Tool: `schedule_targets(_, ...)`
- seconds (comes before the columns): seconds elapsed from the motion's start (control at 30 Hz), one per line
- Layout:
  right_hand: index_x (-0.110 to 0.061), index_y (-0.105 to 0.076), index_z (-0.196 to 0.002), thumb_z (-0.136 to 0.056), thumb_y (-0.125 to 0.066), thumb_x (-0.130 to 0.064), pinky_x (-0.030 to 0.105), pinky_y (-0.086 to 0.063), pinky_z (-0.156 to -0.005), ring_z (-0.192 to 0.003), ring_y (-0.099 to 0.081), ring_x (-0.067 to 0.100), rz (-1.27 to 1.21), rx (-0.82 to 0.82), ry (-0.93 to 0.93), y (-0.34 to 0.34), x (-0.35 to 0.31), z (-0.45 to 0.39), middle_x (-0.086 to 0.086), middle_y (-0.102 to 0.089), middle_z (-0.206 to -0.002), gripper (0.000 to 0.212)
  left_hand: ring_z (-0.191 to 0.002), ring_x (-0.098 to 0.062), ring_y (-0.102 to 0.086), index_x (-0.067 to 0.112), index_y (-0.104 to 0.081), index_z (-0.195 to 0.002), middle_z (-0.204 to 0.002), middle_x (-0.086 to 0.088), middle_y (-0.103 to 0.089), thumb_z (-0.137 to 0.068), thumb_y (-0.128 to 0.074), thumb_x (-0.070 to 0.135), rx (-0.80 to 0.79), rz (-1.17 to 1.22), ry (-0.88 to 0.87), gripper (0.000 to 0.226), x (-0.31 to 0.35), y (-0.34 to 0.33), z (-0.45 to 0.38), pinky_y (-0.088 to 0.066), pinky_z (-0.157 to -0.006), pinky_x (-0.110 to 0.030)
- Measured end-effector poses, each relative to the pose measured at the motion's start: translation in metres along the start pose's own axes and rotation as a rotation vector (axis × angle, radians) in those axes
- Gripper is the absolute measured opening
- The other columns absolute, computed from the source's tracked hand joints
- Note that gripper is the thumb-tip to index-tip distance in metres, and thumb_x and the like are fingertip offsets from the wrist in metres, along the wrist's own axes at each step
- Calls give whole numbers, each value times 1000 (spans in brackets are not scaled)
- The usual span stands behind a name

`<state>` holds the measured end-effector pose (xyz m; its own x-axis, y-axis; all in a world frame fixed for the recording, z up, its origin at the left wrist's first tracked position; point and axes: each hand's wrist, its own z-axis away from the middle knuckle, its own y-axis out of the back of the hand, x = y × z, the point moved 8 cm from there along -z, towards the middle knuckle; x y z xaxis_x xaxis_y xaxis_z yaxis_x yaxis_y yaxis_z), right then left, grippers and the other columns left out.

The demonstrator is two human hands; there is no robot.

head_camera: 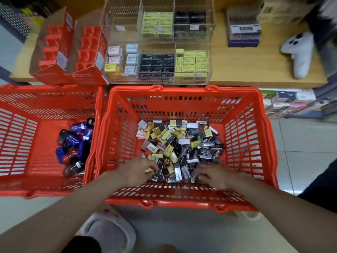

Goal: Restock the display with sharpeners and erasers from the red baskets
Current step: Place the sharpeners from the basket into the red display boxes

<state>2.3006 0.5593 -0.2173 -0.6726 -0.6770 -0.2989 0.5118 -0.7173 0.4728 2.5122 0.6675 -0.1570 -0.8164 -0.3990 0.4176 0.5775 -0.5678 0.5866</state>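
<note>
While both hands dig in the near erasers (179,147) of the right basket (255,136), left hand (138,170) pinching one, right hand (212,175) curled, grip unclear, loose colours could land in the wrong display (209,57) compartment.

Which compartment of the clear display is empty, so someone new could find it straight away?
Start at the clear acrylic display on the wooden shelf behind the big red basket. Look at its upper, rear tier: the empty compartment is at the far left, beside the yellow-green erasers. All the others hold stacked packs.
</note>
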Motion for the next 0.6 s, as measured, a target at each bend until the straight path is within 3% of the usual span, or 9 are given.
schedule_targets(0.1,-17,-45,-143,-101,-44,-24,35,-42,-106,-131,-49,28,-141,354,-133,53,20,34,12,-43,-150,43,-117,-26,-55,18,-67,-119,-128,-6,-60,-89,-61,6,350,-135,-116,33,13,51,34,-43,-103,-39)
schedule_targets(0.17,-17,-59,-130,-97,-48,-17,32,-47,-93,-116,-59,29,-152,502,-141,83,21,61,13,-58,-133,35,-115,-40,-55,6,-70,-113,-125,-18,-59,-77,-67,-7,558,-214,-149,38,18,81,58,-46,-100,-49)
schedule_targets(0.27,-18,-64,-123,-95,-51,-19,34,-48,-95,-112,-60,27,-136,592,-130,107,18,93,10,-60,-128,31,-121,-52,-48,-4,-66,-112,-130,-31,-52,-64,-71,-11,770,-281,-67,48,12,106,91,-44,-98,-59)
schedule_targets(0.4,-15,-61,-125,-96,-54,-18,31,-49,-92,-108,-62,23,-131,511,-87,104,-10,101,11,-62,-125,30,-134,-55,-29,1,-44,-140,-151,-35,-23,-71,-75,14,785,-183,334,76,-38,111,115,-33,-106,-60)
schedule_targets(0.5,-20,-59,-124,-97,-54,-21,31,-55,-66,-66,-64,14,-149,486,-19,105,-54,91,4,-68,-104,28,-126,-49,-43,-5,-31,-143,-140,-33,-39,-83,-68,17,688,231,426,74,-65,98,109,-37,-103,-51)
schedule_targets(0.6,-22,-58,-127,-98,-52,-25,17,-38,-45,-47,-48,0,-151,526,94,116,-106,75,-9,-60,-87,29,-123,-43,-50,-3,-24,-145,-136,-27,-47,-88,-61,12,689,338,422,69,-65,90,100,-39,-99,-44)
